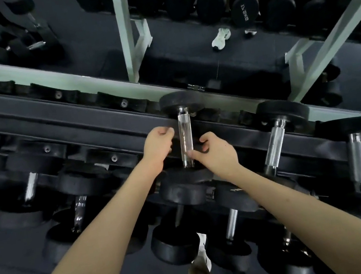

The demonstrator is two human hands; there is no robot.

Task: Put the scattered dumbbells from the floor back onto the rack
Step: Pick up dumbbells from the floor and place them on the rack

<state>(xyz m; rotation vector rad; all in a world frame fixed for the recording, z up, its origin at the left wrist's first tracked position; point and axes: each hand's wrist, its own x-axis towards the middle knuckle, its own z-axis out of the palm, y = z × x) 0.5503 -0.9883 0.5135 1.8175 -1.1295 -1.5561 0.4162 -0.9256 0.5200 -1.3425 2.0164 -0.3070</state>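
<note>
Head view: dumbbell [186, 140] lies across the rack [52, 120] top tier, long axis pointing away from the person, handle between both hands. Right hand [216, 154] is nearer, thumb touching the handle's near end. Left hand [159, 146] is curled just beside it. Cannot tell whether either hand actually grips.

Pretty dark gym corner tbh. The floor [6, 257] is dark grey matting, looks like rubber, matte with barely any shine. The wall behind is 1 big mirror [186, 61] showing the same dark floor, with a thin seam [218, 68] between mats in the reflection. A pale mint-green strip [45, 74] runs along the mirror's lower edge, and 2 pale green uprights [124, 26] cross it; can't tell if they're frame or reflection. The light is flat, cool and dim.
</note>
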